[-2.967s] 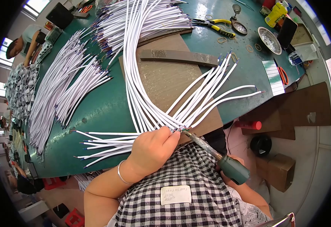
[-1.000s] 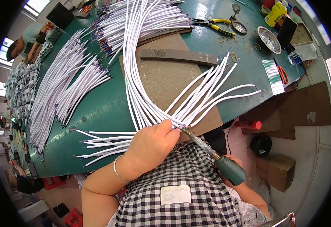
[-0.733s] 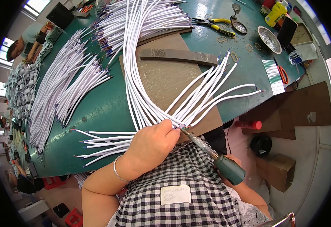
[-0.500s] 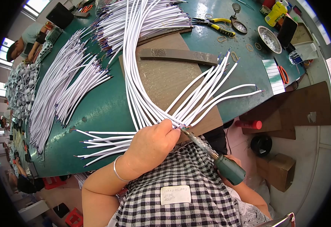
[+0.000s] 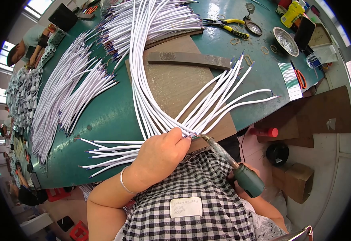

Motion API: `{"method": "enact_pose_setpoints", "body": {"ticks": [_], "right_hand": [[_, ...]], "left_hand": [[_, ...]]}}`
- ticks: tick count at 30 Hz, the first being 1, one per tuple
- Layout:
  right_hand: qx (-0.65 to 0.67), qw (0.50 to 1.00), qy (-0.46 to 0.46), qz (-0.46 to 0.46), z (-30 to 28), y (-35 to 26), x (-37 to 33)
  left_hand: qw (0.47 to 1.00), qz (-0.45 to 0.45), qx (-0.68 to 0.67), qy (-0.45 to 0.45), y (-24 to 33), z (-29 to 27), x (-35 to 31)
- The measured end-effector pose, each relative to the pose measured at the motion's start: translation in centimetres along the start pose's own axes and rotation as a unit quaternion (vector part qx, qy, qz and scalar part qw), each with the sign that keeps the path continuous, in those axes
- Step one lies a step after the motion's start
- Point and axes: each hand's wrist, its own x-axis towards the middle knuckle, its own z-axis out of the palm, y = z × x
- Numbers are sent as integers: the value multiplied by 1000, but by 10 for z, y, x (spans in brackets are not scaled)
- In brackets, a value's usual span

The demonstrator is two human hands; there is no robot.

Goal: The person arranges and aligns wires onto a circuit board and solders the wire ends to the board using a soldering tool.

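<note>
My left hand is closed in a pinch on white cables, close to some wire ends at its fingertips. The cables run up from there in a curved bundle, and other lengths fan out to the left and right. My right hand is closed around the green handle of a soldering iron, which hides most of its fingers. The iron slants up to the left, its bent tip just right of the wire ends at my left fingertips. Whether tip and wire touch, I cannot tell.
A brown board bearing a dark bar lies on the green table. Piles of white cables lie left and at the back. Yellow-handled pliers, a metal dish and orange-handled scissors lie right.
The soldering iron and my right hand have shifted slightly right, and the tip has drawn back a little from my left fingertips. My left hand stays in place.
</note>
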Motion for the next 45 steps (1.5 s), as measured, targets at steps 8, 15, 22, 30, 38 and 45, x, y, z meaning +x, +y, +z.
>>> {"method": "enact_pose_setpoints", "body": {"ticks": [8,15,22,30,38,45], "right_hand": [[56,997,26,-51,10,5,10],[-77,993,90,5,2,2,-1],[-129,985,75,-91,-1,-11,11],[-86,987,93,-95,1,1,8],[-157,976,126,-82,0,7,1],[-41,993,61,-91,-3,-16,16]], "left_hand": [[998,-16,50,18,1,-5,-1],[990,56,-7,127,-7,2,4],[955,-57,124,263,-122,-33,-2],[915,-221,184,282,-202,-35,-21],[930,-157,72,323,-171,-31,-6],[974,68,51,212,-56,-18,4]]}}
